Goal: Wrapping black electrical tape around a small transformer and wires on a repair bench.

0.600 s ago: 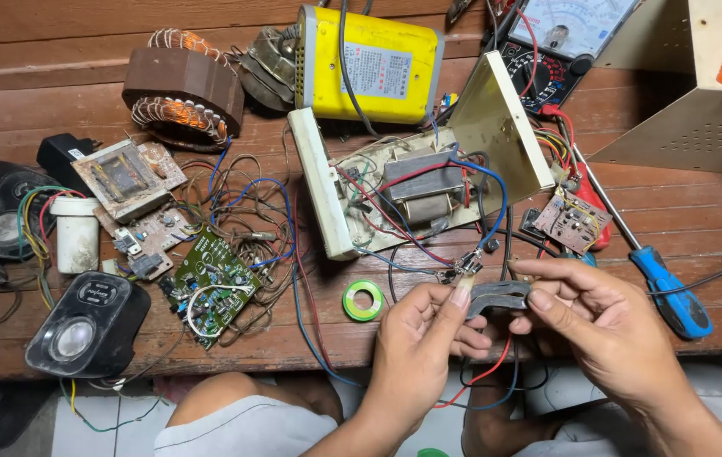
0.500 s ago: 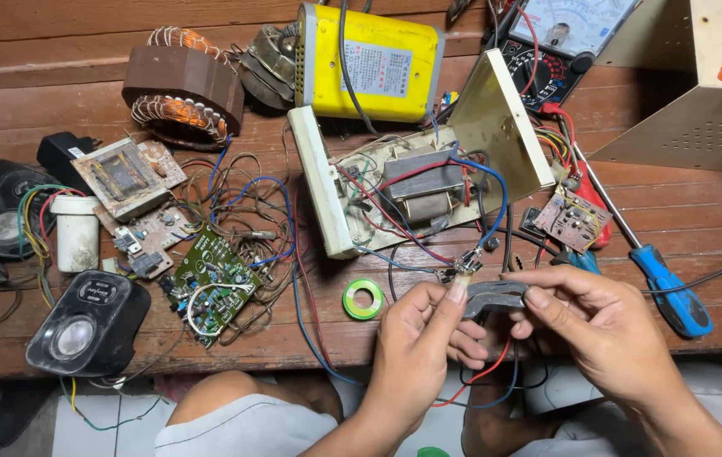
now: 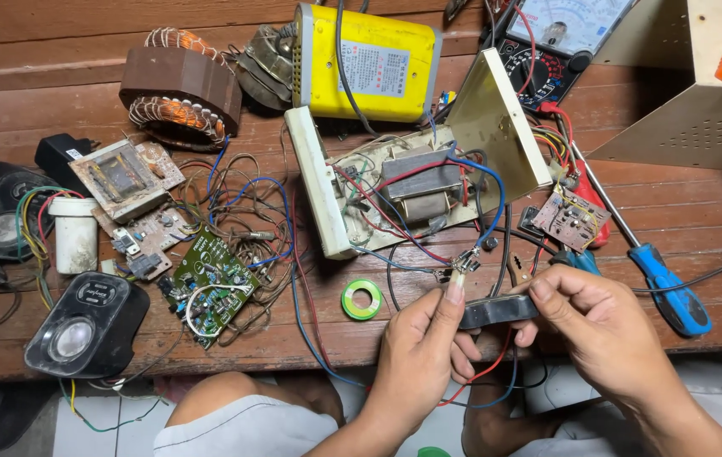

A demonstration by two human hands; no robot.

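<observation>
My left hand and my right hand hold a small dark grey oblong part between them, just in front of the wooden table's near edge. The left thumb presses up by a small metal connector where blue, red and black wires meet. Red and blue wires hang below my hands. Right behind my hands lies an opened cream-cased device with a transformer and wiring inside, its lid tilted up.
A green tape roll lies left of my hands. A blue-handled screwdriver lies to the right. A green circuit board, loose wires, a black speaker, a copper-wound stator, a yellow box and a multimeter crowd the table.
Both hands hold the grey part much as before; my right fingers have shifted slightly along it. Nothing on the table has moved.
</observation>
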